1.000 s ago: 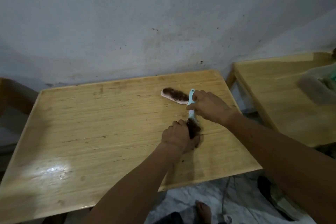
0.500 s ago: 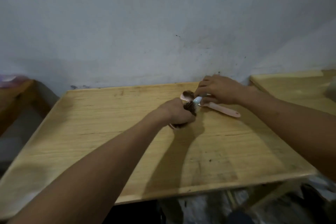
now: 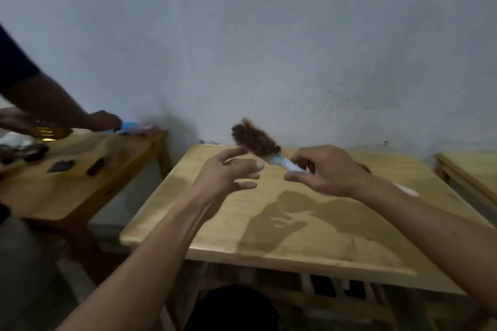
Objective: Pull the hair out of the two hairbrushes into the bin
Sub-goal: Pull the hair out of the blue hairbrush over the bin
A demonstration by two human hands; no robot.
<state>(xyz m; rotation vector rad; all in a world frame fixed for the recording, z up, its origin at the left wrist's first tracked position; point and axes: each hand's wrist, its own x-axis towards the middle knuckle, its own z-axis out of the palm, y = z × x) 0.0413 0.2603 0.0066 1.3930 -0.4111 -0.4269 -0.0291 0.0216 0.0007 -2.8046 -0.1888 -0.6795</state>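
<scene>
A pale, stained wall backs a wooden table [image 3: 309, 234] at frame centre. Above it, the right hand [image 3: 326, 170] grips the handle of a hairbrush [image 3: 265, 149] whose long axis slants from centre-right up toward the upper left, its head clogged with brown hair [image 3: 248, 136]. The left hand [image 3: 228, 172] hangs slack with fingers spread, just beside the brush head. A pink brush handle [image 3: 407, 191] peeks out behind the right forearm, mostly hidden. At far left, another person's arm [image 3: 61, 107] is blurred.

Both forearms are bare, with no sleeve, watch or ring on the left hand [image 3: 228, 172] or right hand [image 3: 326, 170]
</scene>
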